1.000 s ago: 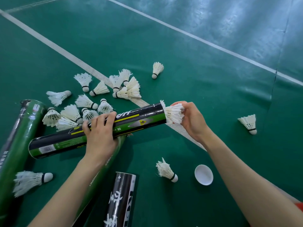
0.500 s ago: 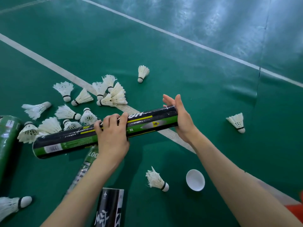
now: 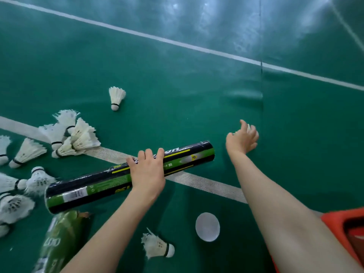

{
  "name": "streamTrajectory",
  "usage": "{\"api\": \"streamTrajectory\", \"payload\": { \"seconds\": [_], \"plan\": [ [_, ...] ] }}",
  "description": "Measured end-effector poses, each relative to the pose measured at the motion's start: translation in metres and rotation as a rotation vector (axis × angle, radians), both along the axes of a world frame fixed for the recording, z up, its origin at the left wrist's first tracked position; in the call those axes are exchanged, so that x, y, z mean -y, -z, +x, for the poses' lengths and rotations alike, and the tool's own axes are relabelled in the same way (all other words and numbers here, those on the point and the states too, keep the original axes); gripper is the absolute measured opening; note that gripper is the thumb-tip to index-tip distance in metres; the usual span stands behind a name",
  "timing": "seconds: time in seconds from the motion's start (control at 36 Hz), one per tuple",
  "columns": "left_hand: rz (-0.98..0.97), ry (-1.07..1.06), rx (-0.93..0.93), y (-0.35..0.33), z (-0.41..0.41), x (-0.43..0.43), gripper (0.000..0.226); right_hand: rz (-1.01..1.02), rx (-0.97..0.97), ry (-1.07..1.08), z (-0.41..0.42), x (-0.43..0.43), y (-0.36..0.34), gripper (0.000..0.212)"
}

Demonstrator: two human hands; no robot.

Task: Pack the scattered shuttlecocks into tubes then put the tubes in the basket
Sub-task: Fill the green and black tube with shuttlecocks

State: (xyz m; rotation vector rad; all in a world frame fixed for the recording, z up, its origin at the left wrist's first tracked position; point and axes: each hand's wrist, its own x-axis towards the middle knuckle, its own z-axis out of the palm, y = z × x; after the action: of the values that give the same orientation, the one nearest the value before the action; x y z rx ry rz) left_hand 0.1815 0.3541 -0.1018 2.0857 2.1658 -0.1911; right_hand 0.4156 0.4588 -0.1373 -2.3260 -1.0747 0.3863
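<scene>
Tube (image 3: 130,177) at the centre of the frame, slanted, open end up to the right. Gripped round the middle by the left hand (image 3: 147,170), fingers curled over the top. Right of the open end, right hand (image 3: 241,140) low at the floor (image 3: 177,85), fingers curled over a shuttlecock (image 3: 250,128), mostly hidden. Below the tube, white cap (image 3: 207,226), and left of it a near shuttlecock (image 3: 157,246). Heap (image 3: 74,138) of shuttlecocks at the left edge, a lone shuttlecock (image 3: 116,97) above. Green tube (image 3: 59,237) at lower left, blurred. Orange basket (image 3: 346,233) in the lower right corner.
</scene>
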Motion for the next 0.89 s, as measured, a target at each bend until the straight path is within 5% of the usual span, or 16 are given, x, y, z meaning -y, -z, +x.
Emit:
{"api": "streamTrajectory", "payload": {
  "seconds": [0.25,0.5,0.58,0.69,0.81,0.89],
  "plan": [
    [0.013,0.017,-0.022,0.007,-0.001,-0.014,0.065,-0.223,-0.089,0.062,0.019,-0.009,0.023,0.08],
    [0.033,-0.019,-0.069,-0.001,-0.028,-0.005,0.066,-0.112,0.18,-0.035,0.005,0.006,0.032,0.045],
    [0.04,-0.051,-0.082,-0.005,-0.041,0.002,0.068,0.074,-0.093,-0.181,-0.016,0.01,0.021,0.045],
    [0.048,-0.109,-0.061,-0.011,-0.06,0.012,0.068,0.068,-0.508,-0.33,-0.057,0.023,-0.002,0.054],
    [0.066,-0.155,-0.062,-0.021,-0.08,0.025,0.069,0.073,-0.654,-0.523,-0.092,0.037,-0.019,0.076],
    [0.092,-0.194,-0.072,-0.028,-0.098,0.038,0.069,0.091,-0.664,-0.597,-0.114,0.043,-0.03,0.066]
  ]
}}
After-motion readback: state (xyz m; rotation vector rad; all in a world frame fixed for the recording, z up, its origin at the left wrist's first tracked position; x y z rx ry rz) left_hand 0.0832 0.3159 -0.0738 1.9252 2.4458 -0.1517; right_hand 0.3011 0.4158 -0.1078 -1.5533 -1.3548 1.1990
